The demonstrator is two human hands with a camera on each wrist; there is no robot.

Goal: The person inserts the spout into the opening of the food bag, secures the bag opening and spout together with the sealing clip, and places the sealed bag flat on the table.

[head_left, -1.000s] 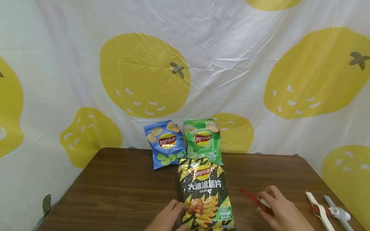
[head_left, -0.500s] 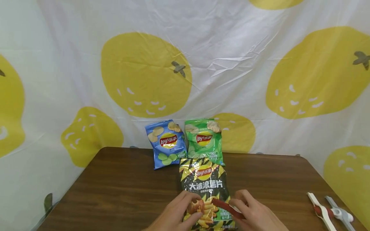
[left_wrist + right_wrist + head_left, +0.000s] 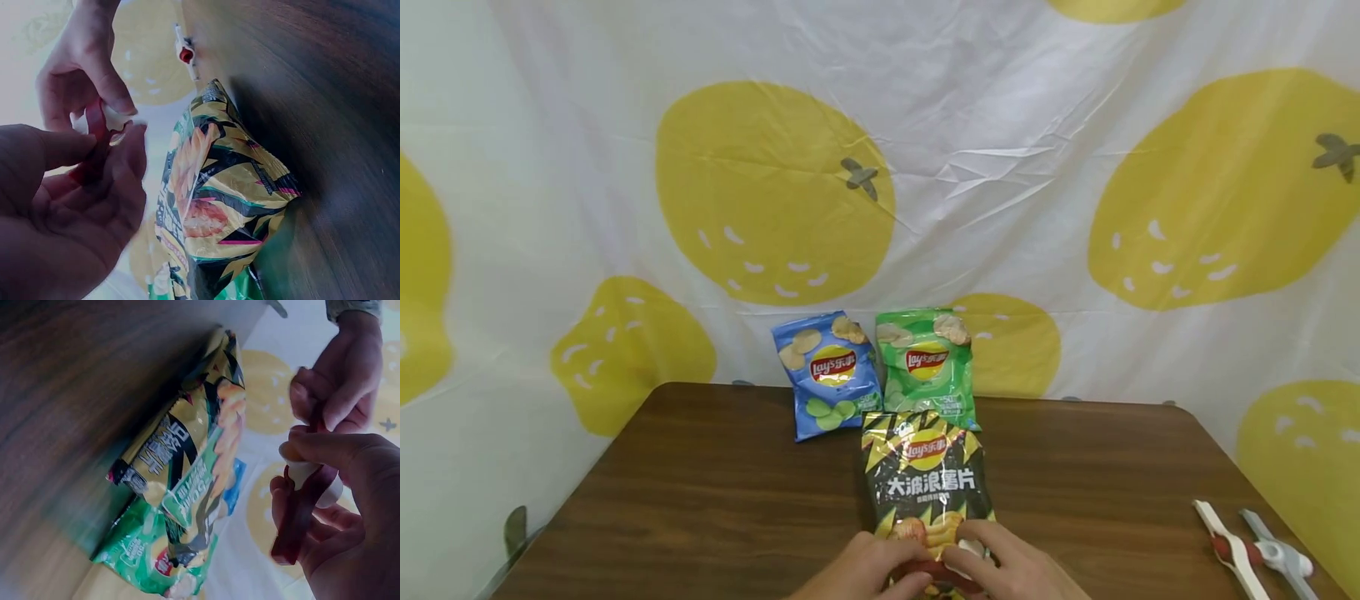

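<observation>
A red bag clip with a white round part is held between both hands over the lower part of a black-and-yellow chip bag. My left hand pinches one end of the clip between thumb and fingers. Around the white part and the red bar, the thumb and fingers of my right hand are curled. In the right wrist view, both hands meet on the clip beside the bag, which stands tilted on the table. The hands cover much of the bag's lower print in the head view.
A blue chip bag and a green chip bag lean at the back against a lemon-print cloth. Two similar clips, one white and one grey, lie at the right on the dark wood table.
My right hand has carried the red clip leftward over the black-and-yellow bag. My left hand has come off the bag's left side and now holds the clip's end.
</observation>
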